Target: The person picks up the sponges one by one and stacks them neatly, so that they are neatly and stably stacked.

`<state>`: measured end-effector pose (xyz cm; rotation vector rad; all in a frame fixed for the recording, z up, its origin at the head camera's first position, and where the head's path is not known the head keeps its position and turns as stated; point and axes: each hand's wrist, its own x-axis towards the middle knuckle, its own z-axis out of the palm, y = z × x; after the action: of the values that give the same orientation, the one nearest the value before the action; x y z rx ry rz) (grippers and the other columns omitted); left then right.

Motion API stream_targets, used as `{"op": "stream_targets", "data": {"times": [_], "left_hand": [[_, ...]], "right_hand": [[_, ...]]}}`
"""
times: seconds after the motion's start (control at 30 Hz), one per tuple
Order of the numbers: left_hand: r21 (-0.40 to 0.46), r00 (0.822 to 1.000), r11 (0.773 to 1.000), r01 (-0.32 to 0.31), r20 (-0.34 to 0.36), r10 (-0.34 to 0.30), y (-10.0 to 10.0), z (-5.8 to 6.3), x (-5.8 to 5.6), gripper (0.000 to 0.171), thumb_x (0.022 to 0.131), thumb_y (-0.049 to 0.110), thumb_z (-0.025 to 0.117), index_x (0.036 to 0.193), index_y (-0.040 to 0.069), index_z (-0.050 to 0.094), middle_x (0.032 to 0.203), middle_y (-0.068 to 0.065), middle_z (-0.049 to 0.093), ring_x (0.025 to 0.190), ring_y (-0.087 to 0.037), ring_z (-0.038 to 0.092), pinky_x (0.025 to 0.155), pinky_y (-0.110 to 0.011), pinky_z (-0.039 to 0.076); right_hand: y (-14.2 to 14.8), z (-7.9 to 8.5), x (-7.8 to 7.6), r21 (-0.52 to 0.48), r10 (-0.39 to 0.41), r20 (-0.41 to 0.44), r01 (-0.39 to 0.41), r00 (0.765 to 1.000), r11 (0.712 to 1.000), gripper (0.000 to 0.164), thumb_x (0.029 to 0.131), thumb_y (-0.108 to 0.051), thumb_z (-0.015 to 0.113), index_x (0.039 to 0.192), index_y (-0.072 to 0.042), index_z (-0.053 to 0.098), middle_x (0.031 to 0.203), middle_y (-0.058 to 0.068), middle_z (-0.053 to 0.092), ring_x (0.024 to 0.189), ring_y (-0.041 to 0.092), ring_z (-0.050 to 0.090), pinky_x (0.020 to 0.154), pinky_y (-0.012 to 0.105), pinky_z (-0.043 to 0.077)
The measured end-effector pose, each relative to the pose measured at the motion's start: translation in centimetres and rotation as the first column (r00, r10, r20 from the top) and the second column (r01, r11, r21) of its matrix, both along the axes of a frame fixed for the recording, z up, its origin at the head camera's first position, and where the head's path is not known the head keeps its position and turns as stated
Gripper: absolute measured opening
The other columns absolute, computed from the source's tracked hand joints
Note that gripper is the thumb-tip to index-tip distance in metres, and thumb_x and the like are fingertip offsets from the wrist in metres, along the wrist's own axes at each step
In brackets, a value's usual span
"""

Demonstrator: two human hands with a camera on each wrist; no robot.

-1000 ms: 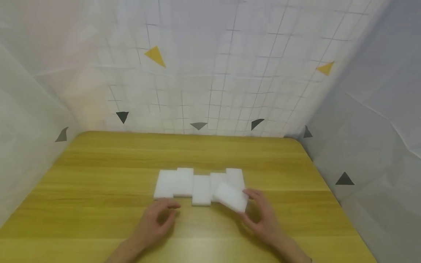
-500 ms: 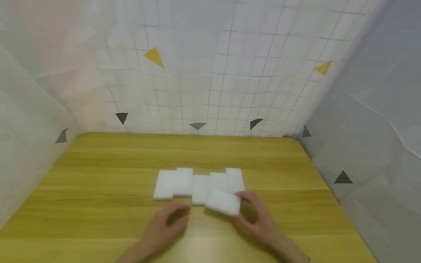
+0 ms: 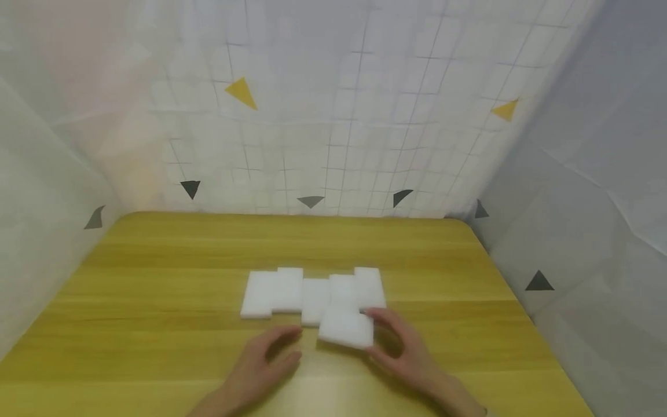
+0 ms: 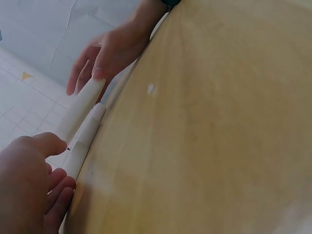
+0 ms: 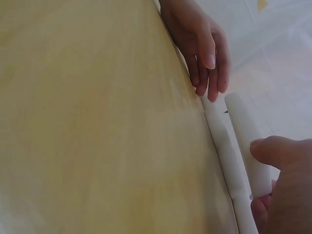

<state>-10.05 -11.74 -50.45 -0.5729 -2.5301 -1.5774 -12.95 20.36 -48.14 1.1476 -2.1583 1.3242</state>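
My right hand [image 3: 403,350] pinches a white rectangular sponge [image 3: 346,328] by its right end, thumb on the near side and fingers on the far side. In both wrist views this sponge [image 5: 247,141] is raised above the tabletop. Behind it lie several similar white sponges [image 3: 315,301] side by side in an uneven row; the held one overlaps the row's front edge in the head view. My left hand [image 3: 266,362], fingers loosely bent and holding nothing, hovers left of the held sponge. The left wrist view shows its thumb [image 4: 51,145] near the sponge's free end.
The wooden table [image 3: 156,347] has rounded far corners. A white gridded sheet [image 3: 292,139] with yellow and black triangles stands behind it, and grey-white sheets [image 3: 583,231] flank both sides.
My right hand has brought the sponge left and nearer to me, off the right part of the row. The left hand has shifted right towards it.
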Motion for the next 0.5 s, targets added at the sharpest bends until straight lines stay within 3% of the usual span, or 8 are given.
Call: {"op": "stream_targets", "data": {"times": [0.17, 0.33, 0.5], "left_hand": [[0.029, 1.000, 1.000, 0.009, 0.024, -0.010, 0.4, -0.1, -0.4, 0.047, 0.087, 0.039, 0.076, 0.130, 0.026, 0.063, 0.126, 0.014, 0.066, 0.119, -0.009, 0.062, 0.106, -0.030, 0.049], [0.046, 0.999, 0.999, 0.015, 0.029, -0.017, 1.0, -0.1, -0.7, 0.051, 0.086, 0.042, 0.076, 0.131, 0.024, 0.062, 0.129, 0.012, 0.065, 0.120, -0.010, 0.062, 0.106, -0.031, 0.049], [-0.056, 0.997, 0.998, 0.001, -0.080, -0.006, 0.6, -0.3, -0.5, 0.054, 0.087, 0.043, 0.075, 0.135, 0.023, 0.060, 0.133, 0.012, 0.063, 0.122, -0.010, 0.060, 0.107, -0.035, 0.049]], "right_hand": [[-0.9, 0.5, 0.3, 0.002, 0.002, -0.017, -0.002, 1.000, 1.000, 0.067, 0.070, 0.006, 0.083, 0.130, 0.012, 0.053, 0.127, 0.027, 0.059, 0.117, 0.032, 0.060, 0.106, 0.026, 0.048], [-1.2, -1.0, 0.0, 0.035, -0.007, -0.039, 0.008, 0.999, 0.999, 0.066, 0.074, 0.000, 0.083, 0.132, 0.008, 0.054, 0.129, 0.024, 0.059, 0.119, 0.030, 0.060, 0.110, 0.022, 0.043], [-1.2, -1.8, 0.0, 0.086, -0.017, -0.077, 0.024, 0.997, 0.996, 0.065, 0.078, -0.011, 0.083, 0.134, 0.004, 0.054, 0.131, 0.021, 0.060, 0.123, 0.029, 0.058, 0.115, 0.019, 0.036]]}}
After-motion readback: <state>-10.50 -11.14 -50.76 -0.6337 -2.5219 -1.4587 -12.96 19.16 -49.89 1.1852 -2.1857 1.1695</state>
